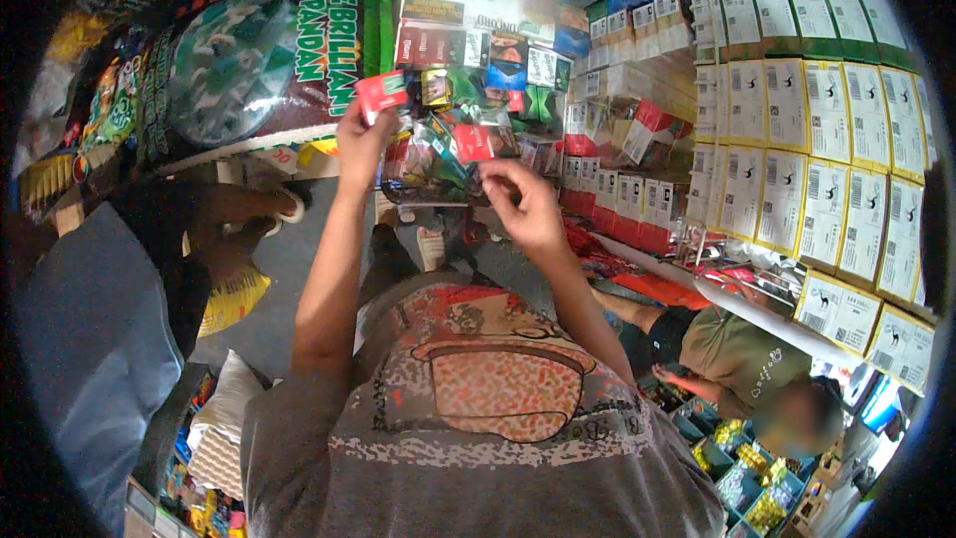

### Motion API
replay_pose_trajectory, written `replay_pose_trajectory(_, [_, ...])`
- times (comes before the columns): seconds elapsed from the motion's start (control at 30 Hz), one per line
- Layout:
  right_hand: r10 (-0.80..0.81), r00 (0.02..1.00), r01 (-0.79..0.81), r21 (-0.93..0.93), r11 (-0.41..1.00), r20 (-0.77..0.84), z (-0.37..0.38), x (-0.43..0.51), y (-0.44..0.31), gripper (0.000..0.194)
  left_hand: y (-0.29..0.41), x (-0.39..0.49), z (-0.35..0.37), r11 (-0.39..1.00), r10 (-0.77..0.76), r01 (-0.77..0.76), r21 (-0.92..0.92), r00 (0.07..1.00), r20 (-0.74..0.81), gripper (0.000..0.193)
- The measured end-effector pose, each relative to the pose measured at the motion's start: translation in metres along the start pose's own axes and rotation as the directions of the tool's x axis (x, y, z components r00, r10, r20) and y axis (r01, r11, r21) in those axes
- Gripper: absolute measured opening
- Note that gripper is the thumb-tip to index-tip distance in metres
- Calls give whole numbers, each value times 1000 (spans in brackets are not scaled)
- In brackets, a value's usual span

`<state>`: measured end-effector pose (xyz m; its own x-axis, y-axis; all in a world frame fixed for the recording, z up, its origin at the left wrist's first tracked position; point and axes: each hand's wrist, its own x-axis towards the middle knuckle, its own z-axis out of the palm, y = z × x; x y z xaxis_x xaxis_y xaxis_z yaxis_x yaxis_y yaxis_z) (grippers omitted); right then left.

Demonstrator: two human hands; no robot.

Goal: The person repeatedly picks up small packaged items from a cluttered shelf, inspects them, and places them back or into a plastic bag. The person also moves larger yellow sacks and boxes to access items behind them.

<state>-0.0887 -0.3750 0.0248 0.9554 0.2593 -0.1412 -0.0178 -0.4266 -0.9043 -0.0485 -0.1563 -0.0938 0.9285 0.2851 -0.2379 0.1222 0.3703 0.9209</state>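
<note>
My left hand (362,142) grips a small red-and-green pack (382,96) by its lower edge, raised beside a jumble of packs. Lower and to the right is my right hand (526,209), its fingers curled and the thumb apart from them. Just past those fingertips lies a red pack (473,143); whether they touch it I cannot tell. Both hands are over a bin (429,199) heaped with loose small packs, some green, some dark. Behind the heap, brown packs (427,47) and white-and-green packs (544,67) sit in rows.
A large printed rice sack (314,52) lies at the left. Shelves on the right hold stacked yellow-edged cartons (784,108) and red-and-white cartons (635,202). A person in an olive shirt (747,351) is at the lower right; grey cloth (97,359) fills the left. A yellow sack (233,302) is on the floor.
</note>
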Motion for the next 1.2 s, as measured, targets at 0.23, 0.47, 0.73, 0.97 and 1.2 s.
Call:
replay_pose_trajectory(0.23, [-351, 931, 185, -701, 689, -99, 35, 93, 28, 37, 23, -18, -24, 956, -231, 186, -228, 954, -191, 22])
replay_pose_trajectory(0.47, [-118, 981, -70, -852, 518, -152, 10, 127, 49, 49, 38, 0, -48, 979, -179, 147, -138, 949, -260, 38])
replay_pose_trajectory(0.73, [-107, 982, 187, -816, 547, 153, 77, 130, 30, 46, 38, 9, -88, 961, -198, 109, -255, 914, -355, 21])
replay_pose_trajectory(0.97, [-22, 974, 218, -909, 356, 225, 96, 160, 58, 52, 37, -28, -113, 975, -185, 105, -195, 870, -456, 26])
replay_pose_trajectory(1.2, [-190, 897, 436, -873, 219, 400, 102, 162, 71, 31, 34, -80, -121, 987, -157, 129, -92, 870, -467, 46])
